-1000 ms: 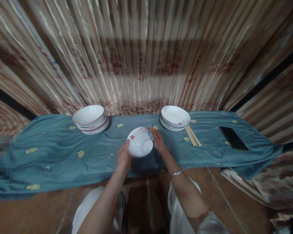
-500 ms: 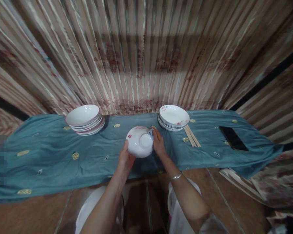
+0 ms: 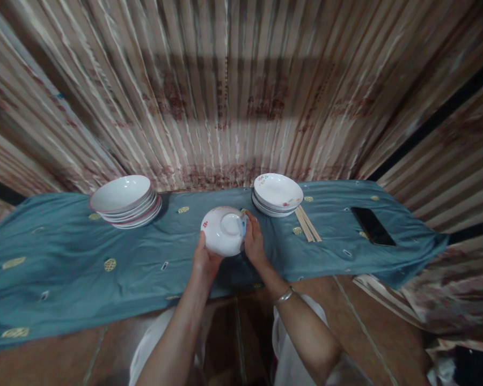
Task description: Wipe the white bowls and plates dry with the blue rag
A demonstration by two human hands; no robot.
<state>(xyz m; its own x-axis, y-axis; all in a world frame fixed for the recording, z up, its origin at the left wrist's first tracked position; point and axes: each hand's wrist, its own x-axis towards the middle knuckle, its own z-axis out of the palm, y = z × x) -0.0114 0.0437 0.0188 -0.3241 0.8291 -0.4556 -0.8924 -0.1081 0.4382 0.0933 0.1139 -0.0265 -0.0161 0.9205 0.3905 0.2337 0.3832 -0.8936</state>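
Observation:
A white bowl [image 3: 219, 241] with small red marks is tilted so that its underside and foot ring face me. My left hand [image 3: 204, 260] grips its left, near edge, thumb on the outer wall. On the other side, my right hand [image 3: 255, 242] presses a pale bluish-white cloth [image 3: 243, 225] to the bowl's wall beside the foot ring. The cloth is small and mostly covered by my fingers, so its exact kind is unclear. Both hands hold the bowl above the near middle of the table.
A teal patterned cloth [image 3: 137, 284] covers the table. Stacked bowls with pink rims [image 3: 124, 198] stand at the left, and stacked flowered dishes [image 3: 277, 193] right of centre. Beside these lie wooden chopsticks [image 3: 307, 224] and a black phone [image 3: 372, 226]. A pleated curtain [image 3: 209, 107] hangs behind.
The view has swung slightly right, so the table things appear further left. My right hand has shifted the cloth a little down the bowl's side. The left hand keeps its grip.

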